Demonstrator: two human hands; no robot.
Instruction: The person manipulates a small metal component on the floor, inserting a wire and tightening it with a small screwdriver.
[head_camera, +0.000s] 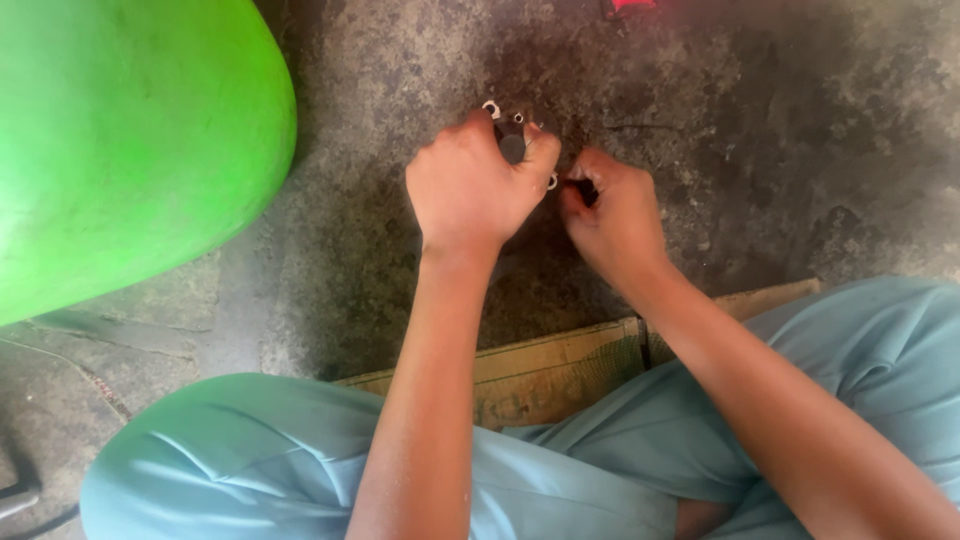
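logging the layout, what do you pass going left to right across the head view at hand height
green plastic curved body → left hand gripping a small dark metal part with ring-shaped lugs → right hand pinching a small dark piece → stained concrete floor

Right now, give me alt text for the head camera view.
Two hands work over a stained concrete floor: the left hand grips a small dark metal part, the right hand pinches something thin beside it. A large green object sits at the left.
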